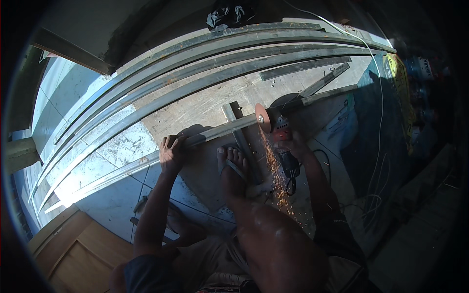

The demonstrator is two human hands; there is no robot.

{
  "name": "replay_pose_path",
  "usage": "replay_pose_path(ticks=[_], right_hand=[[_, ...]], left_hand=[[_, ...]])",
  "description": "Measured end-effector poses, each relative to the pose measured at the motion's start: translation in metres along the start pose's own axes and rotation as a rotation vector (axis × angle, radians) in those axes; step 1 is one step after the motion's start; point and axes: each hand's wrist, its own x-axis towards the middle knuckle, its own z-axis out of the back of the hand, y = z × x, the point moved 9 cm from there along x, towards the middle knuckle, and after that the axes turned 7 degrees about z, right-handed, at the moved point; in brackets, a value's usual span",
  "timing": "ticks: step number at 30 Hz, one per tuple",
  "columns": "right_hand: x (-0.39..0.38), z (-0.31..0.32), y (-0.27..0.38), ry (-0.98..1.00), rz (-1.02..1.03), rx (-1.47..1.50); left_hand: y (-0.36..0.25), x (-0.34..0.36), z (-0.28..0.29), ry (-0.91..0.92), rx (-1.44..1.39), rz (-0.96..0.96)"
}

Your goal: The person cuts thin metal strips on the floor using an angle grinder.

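**Metal Bar Cutting: Work in Progress**

The metal bar (222, 130) crosses the centre of the frame, over a crosspiece (247, 152). The left hand (171, 152), left of centre, curls its fingers over the bar. The right hand (294, 146), right of centre, grips the angle grinder (282, 136); its disc (262, 117) meets the bar and sparks (277, 183) stream downward. Cutting appears under way; separation is not evident. Cut depth is hidden. Long bars (168, 88) at upper centre appear untouched.

The red-black grinder (281, 135) sparks against a bar (220, 131) — long, grey.
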Motion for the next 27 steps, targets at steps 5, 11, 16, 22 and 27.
replay_pose_path(ticks=[5,11,16,22,27], right_hand=[[0.000,0.001,-0.011,0.020,-0.078,0.005],[0.002,0.002,-0.016,0.021,-0.041,0.083],[-0.001,0.003,-0.014,0.043,-0.056,-0.022],[0.001,-0.002,-0.015,0.059,-0.114,0.075],[0.002,0.001,-0.001,0.062,-0.099,0.047]], left_hand=[[-0.007,0.003,0.005,0.014,-0.019,0.017],[-0.008,0.004,0.006,0.006,-0.019,0.020],[-0.013,0.004,0.007,0.008,0.006,0.024],[-0.010,0.001,0.004,-0.006,0.025,0.010],[-0.013,0.005,0.006,0.005,0.006,0.033]])
